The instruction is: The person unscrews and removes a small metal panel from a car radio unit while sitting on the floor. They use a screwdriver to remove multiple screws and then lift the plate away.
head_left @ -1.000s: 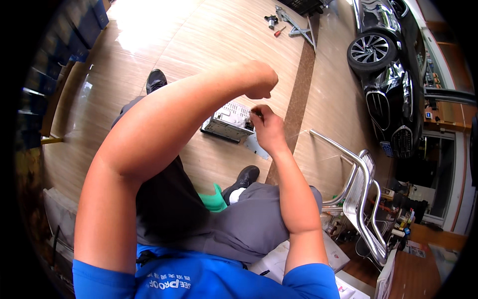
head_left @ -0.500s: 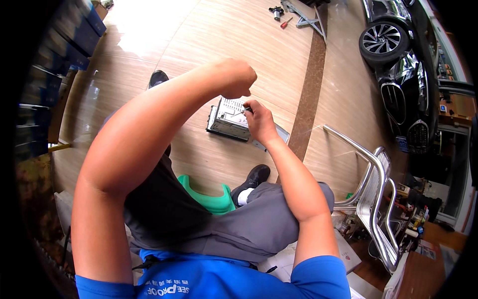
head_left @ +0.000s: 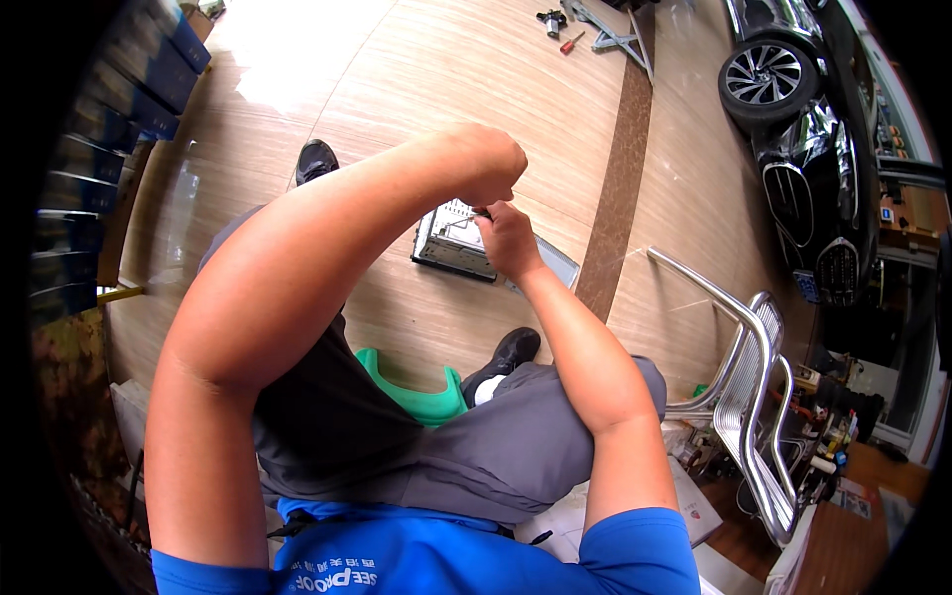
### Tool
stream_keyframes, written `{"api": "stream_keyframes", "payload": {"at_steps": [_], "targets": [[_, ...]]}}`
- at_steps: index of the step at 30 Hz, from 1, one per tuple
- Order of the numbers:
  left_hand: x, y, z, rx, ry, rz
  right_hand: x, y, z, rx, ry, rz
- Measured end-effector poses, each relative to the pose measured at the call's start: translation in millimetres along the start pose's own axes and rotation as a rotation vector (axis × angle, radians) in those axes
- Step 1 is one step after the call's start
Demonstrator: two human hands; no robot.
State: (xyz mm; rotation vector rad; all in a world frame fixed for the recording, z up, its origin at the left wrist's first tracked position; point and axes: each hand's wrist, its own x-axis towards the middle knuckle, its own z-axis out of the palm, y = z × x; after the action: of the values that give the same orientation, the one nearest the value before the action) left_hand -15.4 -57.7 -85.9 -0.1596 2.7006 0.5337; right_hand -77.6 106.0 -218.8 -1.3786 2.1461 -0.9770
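A boxy silver metal unit with a slotted top [head_left: 448, 248], like a car stereo, rests on the floor between my feet. Over its far side my left hand [head_left: 489, 167] is closed, with the fingers pointing down and largely out of sight. Just below it, my right hand [head_left: 509, 240] pinches a thin metal tool [head_left: 460, 220], whose shaft reaches across the unit's top. The two hands come together at the fingertips; what my left fingers hold, if anything, is hidden. A flat grey panel [head_left: 558, 264] lies beside the unit, partly behind my right hand.
A green plastic stool [head_left: 416, 399] stands between my legs. To the right is a metal-framed chair [head_left: 744, 387], with a black car [head_left: 793, 169] beyond. A red-handled screwdriver [head_left: 571, 43] and a metal stand [head_left: 617, 38] are on the floor ahead. Blue boxes [head_left: 159, 64] line the left.
My left hand has moved slightly right and down, meeting the right hand. My right hand has shifted a little to the left and down, still over the unit.
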Motion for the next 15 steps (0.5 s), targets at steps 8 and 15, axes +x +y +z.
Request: {"api": "stream_keyframes", "payload": {"at_steps": [8, 15], "targets": [[-2.8, -1.8, 1.3, 0.006, 0.045, 0.014, 0.8, -0.8, 2.9, -0.002, 0.005, -0.036], [-1.4, -3.2, 2.4, 0.005, 0.045, 0.019, 0.9, -0.6, 3.7, -0.016, -0.005, -0.039]]}}
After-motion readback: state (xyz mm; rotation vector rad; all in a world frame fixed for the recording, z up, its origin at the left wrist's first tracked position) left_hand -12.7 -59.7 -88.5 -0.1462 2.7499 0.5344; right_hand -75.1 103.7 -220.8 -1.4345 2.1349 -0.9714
